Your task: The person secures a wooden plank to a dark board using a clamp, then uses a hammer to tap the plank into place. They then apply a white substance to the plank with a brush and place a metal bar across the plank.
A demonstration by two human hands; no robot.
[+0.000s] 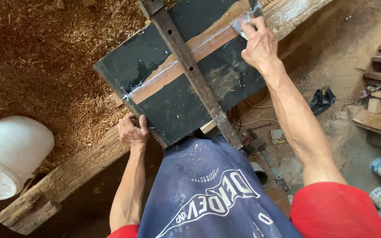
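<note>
So the dark panel [186, 83] lies flat across a rough wooden beam [67, 174], which is the surface here, running from near left up to far right. A good part of the panel hangs off the near side toward the person's body. That looks like why the left hand [133, 132] is clamped on the near left edge, fingers curled over it and thumb up on the face: my guess is it's pinning the board so it doesn't slide or tip.

The right hand [259, 44] is out at the far right, closed around a crumpled bit of clear film or tape [242, 23], right at the end of a bare brown strip [186, 57] that crosses the panel. The strip has a shiny edge, so the film seems to lie along that line. I'd say the arm is stretched out because that end is the far one.

A rusty metal bar with holes [190, 70] lies diagonally over the panel, touching it, maybe as a weight or a straightedge; hard to say.

What I can't make out: the bar's far end is cut off at the top, its near end disappears behind the blue shirt [208, 189], and the panel's near corner is hidden there too. The white bucket [9, 154] on the left is cropped, lying by the sawdust [45, 66].
</note>
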